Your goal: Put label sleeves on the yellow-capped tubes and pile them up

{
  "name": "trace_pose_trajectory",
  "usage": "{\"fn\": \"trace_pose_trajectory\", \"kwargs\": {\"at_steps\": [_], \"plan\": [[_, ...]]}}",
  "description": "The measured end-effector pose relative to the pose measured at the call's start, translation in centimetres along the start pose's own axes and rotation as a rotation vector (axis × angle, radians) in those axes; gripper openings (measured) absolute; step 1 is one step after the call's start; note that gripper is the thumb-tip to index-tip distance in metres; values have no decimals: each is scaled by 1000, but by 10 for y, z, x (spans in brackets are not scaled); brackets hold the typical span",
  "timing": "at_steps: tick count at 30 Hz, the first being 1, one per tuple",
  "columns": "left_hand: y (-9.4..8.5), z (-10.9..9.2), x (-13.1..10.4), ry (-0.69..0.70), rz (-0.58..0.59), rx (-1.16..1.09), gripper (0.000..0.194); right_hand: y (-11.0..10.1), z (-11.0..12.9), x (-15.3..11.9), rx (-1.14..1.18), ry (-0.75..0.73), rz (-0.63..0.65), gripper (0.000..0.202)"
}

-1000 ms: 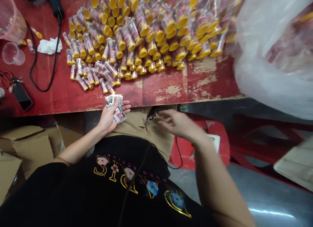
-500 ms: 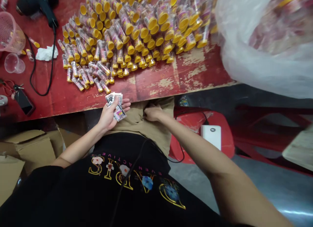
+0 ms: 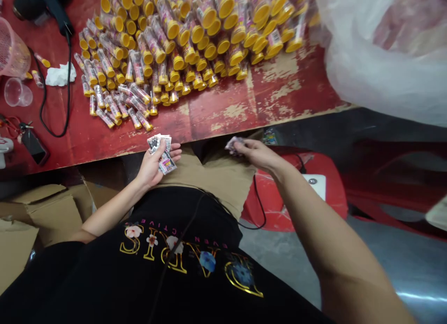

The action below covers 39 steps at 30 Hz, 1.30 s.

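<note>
My left hand (image 3: 152, 167), palm up at the table's front edge, holds several small printed labels (image 3: 166, 163) under its thumb, the other fingers stretched out. Over my lap, to the right, my right hand (image 3: 256, 152) pinches a small crumpled-looking printed piece (image 3: 233, 145) between thumb and fingertips; its details are blurred. The two hands are well apart. Beyond them, a large pile of clear tubes with yellow caps (image 3: 178, 62) and purple-pink printing lies on the red table (image 3: 223, 112).
A white plastic bag (image 3: 370, 82) bulges at the table's right. At the left are a heat gun (image 3: 57, 10), its cable, a pink basket (image 3: 12, 49), a clear cup (image 3: 17, 92) and a phone (image 3: 34, 145). A red stool (image 3: 335, 189) bears a white device (image 3: 317, 184).
My right hand has come up from my lap and moved right, now showing a small printed piece in its fingertips. My left hand still holds the labels. The view has shifted slightly.
</note>
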<state>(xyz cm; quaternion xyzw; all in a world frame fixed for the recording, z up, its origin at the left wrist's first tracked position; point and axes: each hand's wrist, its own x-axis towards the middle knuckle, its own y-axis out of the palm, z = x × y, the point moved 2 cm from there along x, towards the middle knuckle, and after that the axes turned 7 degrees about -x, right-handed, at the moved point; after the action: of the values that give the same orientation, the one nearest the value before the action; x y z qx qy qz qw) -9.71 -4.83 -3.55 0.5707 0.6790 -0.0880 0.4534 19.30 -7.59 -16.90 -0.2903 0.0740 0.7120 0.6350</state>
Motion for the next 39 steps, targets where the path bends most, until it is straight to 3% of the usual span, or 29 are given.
{"fn": "trace_pose_trajectory", "kwargs": {"at_steps": [3, 6, 12, 16, 19, 24, 32, 35, 39], "plan": [[4, 3, 3, -10, 25, 51, 19, -13, -13, -15, 241, 29, -83, 46], [11, 8, 9, -26, 72, 111, 25, -17, -11, -35, 417, 34, -129, 42], [45, 37, 15, -37, 212, 158, 40, 16, 44, -67, 706, -83, -349, 40], [77, 59, 13, -80, 260, 93, 42, 40, 79, -69, 647, -127, -500, 39], [94, 63, 14, -97, 253, 18, 35, 42, 93, -67, 580, -179, -576, 31], [106, 56, 17, -51, 244, -99, 15, 29, 105, -64, 463, -267, -608, 30], [111, 50, 5, -82, 387, -89, 29, 34, 119, -64, 390, -302, -646, 29], [108, 49, 6, -65, 365, -114, 28, 31, 120, -65, 338, -303, -609, 29], [104, 47, 9, -63, 292, -163, 25, 25, 119, -64, 361, -265, -454, 32]]}}
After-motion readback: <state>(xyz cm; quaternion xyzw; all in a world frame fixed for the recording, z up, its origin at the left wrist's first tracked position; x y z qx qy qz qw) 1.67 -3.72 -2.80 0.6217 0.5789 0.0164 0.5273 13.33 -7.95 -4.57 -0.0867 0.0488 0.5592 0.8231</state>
